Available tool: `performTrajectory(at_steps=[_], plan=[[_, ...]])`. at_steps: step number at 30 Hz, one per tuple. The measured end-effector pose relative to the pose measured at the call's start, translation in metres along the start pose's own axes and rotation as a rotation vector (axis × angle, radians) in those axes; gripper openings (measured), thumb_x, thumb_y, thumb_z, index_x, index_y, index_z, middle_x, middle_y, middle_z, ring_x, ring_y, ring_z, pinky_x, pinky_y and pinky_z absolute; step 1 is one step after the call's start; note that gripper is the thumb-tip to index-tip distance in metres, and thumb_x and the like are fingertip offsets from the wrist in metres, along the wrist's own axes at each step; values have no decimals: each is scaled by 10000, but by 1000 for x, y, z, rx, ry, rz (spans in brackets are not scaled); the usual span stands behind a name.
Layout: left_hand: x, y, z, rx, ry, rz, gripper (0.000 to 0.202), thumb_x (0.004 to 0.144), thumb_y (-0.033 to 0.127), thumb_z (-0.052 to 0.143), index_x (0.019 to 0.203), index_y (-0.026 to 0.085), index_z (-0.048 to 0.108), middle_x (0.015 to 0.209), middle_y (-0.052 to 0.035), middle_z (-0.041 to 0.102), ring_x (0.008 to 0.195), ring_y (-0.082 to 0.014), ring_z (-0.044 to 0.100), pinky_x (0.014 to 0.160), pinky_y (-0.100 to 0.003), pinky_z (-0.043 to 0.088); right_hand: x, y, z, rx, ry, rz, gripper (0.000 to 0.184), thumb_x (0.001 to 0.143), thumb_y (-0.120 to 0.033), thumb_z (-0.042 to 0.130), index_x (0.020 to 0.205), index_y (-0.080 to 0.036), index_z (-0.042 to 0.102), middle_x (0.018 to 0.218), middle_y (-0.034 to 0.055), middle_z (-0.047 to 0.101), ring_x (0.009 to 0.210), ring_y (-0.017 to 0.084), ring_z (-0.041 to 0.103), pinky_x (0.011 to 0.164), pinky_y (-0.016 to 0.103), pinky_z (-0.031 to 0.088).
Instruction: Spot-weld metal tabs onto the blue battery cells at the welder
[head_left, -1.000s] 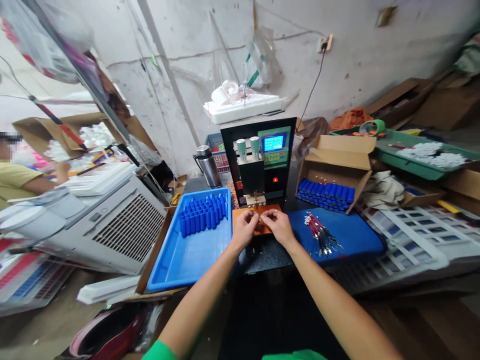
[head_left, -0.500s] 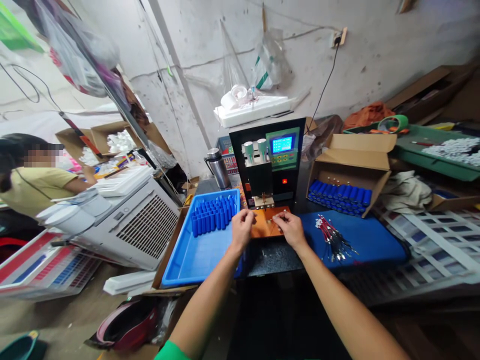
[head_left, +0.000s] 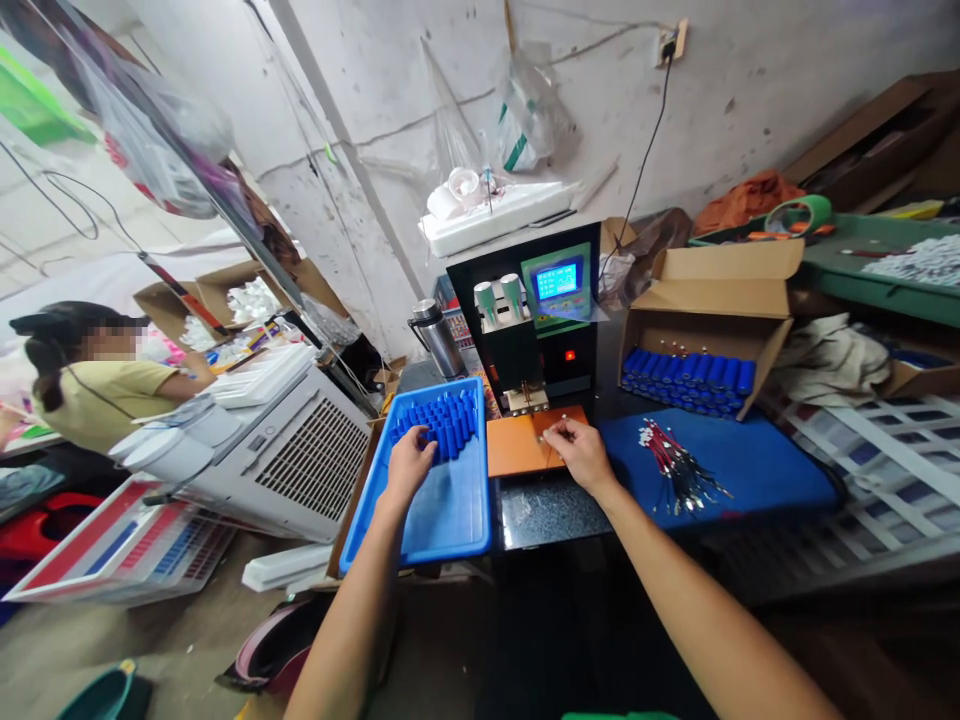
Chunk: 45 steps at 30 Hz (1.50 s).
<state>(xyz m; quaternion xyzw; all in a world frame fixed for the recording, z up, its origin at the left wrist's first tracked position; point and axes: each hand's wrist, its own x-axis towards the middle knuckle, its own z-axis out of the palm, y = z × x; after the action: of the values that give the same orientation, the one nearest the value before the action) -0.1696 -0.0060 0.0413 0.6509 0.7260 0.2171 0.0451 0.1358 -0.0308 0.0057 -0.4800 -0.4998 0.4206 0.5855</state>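
Observation:
My left hand [head_left: 411, 464] is at the near left of a cluster of blue cylindrical battery cells [head_left: 454, 428], which stand upright in a light blue tray [head_left: 450, 545]. Its thumb and fingers look slightly apart, though the fingertips are partly hidden. Over the orange plate [head_left: 514, 445] of a black spot welder [head_left: 480, 300], my right hand [head_left: 583, 458] pinches a thin wire lead [head_left: 551, 452]. Most of that lead is covered by the fingers. To the right, a bundle of red and black wire leads [head_left: 675, 465] with white connectors lies on a blue mat [head_left: 765, 470].
An open cardboard box [head_left: 705, 300] behind the mat holds more blue cells. A steel flask [head_left: 437, 338] stands behind the tray. White foam [head_left: 495, 215] rests on top of the welder. At far left, a person in a yellow shirt [head_left: 112, 395] sits beyond a grey air cooler [head_left: 300, 440].
My left hand has moved left from the orange plate to the cells in the tray. My right hand stays over the plate, still pinching. The view has shifted slightly.

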Motion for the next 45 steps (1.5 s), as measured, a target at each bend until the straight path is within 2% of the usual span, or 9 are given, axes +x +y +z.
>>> performTrajectory(at_steps=[7, 13, 16, 20, 25, 29, 33, 38, 45], plan=[[-9, 18, 12, 293, -217, 136, 677, 807, 248, 639, 1430, 245, 376, 976, -77, 673, 915, -254, 652, 743, -305, 462, -1, 4, 2, -57, -8, -43, 229, 716, -403, 623, 657, -182, 624, 662, 31, 649, 635, 180, 601, 621, 283, 439], [-14, 25, 16, 263, -148, 128, 420, 817, 240, 613, 1217, 228, 485, 1073, -92, 617, 927, -238, 640, 710, -291, 453, -1, 2, 2, -55, -3, -46, 227, 715, -404, 613, 656, -185, 622, 654, 31, 650, 627, 176, 596, 610, 277, 442], [-18, 21, 16, 179, -75, 154, 252, 826, 247, 588, 1066, 212, 516, 1073, -93, 591, 876, -218, 633, 705, -289, 457, -1, 1, 2, -48, -3, -44, 228, 714, -402, 614, 654, -182, 620, 660, 32, 651, 630, 175, 598, 613, 277, 444], [-20, 21, 9, -57, -77, 201, 162, 805, 242, 591, 935, 217, 498, 832, -10, 609, 752, -181, 610, 702, -275, 453, 2, -1, 1, -4, 16, -22, 229, 701, -406, 626, 640, -186, 611, 644, 29, 647, 612, 171, 588, 599, 277, 451], [-16, 58, -2, -468, 95, 159, 235, 771, 339, 628, 933, 211, 515, 824, -6, 633, 709, -158, 616, 674, -270, 478, 9, -6, -1, 97, 44, 46, 227, 695, -411, 623, 643, -190, 612, 564, 5, 599, 531, 156, 543, 511, 263, 422], [-15, 109, 12, -795, -23, 183, 397, 712, 359, 693, 1031, 193, 526, 858, -25, 674, 690, -152, 652, 691, -286, 515, 13, -8, -2, 114, 70, 60, 226, 692, -403, 619, 617, -191, 591, 517, -16, 547, 481, 130, 490, 465, 240, 393], [-15, 141, 42, -775, -119, 182, 352, 664, 383, 722, 912, 160, 610, 767, -24, 678, 681, -157, 644, 667, -273, 509, 15, -8, -1, 124, 87, 62, 216, 692, -401, 615, 632, -194, 592, 509, -20, 541, 486, 128, 489, 459, 229, 392], [-17, 150, 56, -740, -303, 250, 231, 719, 379, 662, 781, 156, 663, 737, -27, 708, 709, -168, 653, 673, -264, 509, 17, -5, 0, 135, 96, 61, 224, 693, -407, 617, 632, -194, 585, 518, -27, 539, 486, 122, 483, 468, 228, 393], [-20, 150, 54, -774, -305, 245, 272, 719, 397, 673, 831, 152, 700, 788, -41, 738, 746, -190, 668, 701, -285, 528, 18, -7, 0, 149, 111, 64, 221, 702, -408, 617, 655, -194, 585, 532, -26, 538, 488, 121, 484, 466, 228, 386]])
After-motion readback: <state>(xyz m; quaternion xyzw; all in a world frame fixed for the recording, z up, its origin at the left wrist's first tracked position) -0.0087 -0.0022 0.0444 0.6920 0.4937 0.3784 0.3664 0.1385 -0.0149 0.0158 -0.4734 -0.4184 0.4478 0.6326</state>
